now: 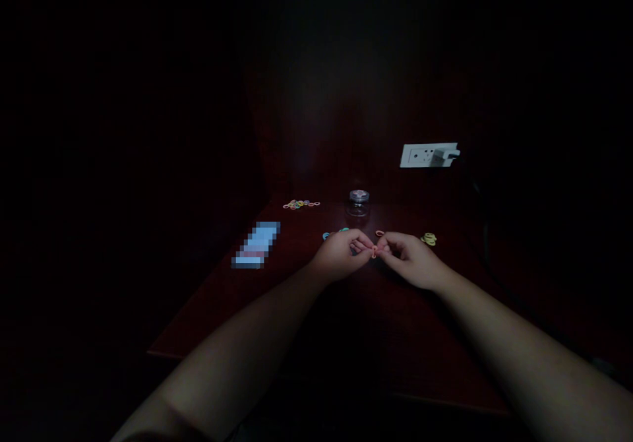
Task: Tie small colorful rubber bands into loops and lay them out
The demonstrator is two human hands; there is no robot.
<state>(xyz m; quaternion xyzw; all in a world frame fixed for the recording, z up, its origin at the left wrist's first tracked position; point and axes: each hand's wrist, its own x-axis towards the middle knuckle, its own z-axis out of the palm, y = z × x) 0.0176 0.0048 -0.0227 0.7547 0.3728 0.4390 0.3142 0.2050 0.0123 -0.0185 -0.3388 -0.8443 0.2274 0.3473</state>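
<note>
"What have the hands got?"

"Left hand [341,252] and right hand [413,258] meet, fingertips of both pinched on a small orange ring-shaped band [374,251] over the dark red tabletop [386,330]."

"Around them?"

"Just beyond, another orange band [380,233]; behind the left hand, a blue band [325,236] and green band [344,230]; beyond the right hand, a yellow band cluster [429,239]."

"Farther out?"

"A clear round lidded jar [359,204], a multicoloured band pile [300,204], a pale blue pixelated oblong [257,245] at left, and a white wall socket [416,156] holding a plug [445,156]."

The left hand [341,255] partly hides a green ring [344,230], and pixelation blurs the bright rectangle [257,244].
</note>
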